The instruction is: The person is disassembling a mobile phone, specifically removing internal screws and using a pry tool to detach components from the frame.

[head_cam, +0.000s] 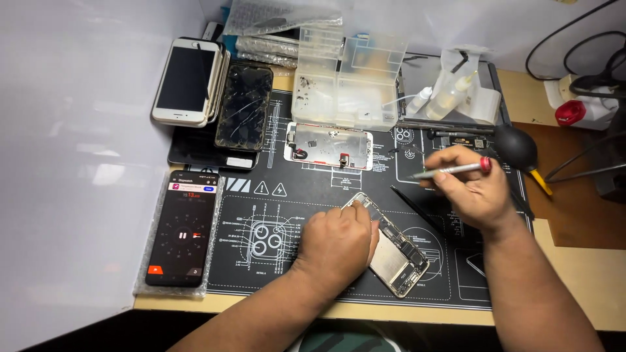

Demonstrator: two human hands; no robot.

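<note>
Two hands: both over the black mat [261, 261], near its front edge.
Left hand [336, 244]: pressed flat on the near-left end of the opened phone [394, 251], fingers closed over it.
Right hand [473, 189]: closed around a thin screwdriver [450, 171], tip pointing left.
Phone axis: slanted, from the mat's middle toward its front-right corner.
Nearer hand: the left touches the phone; the right is above its far side, not touching.
</note>
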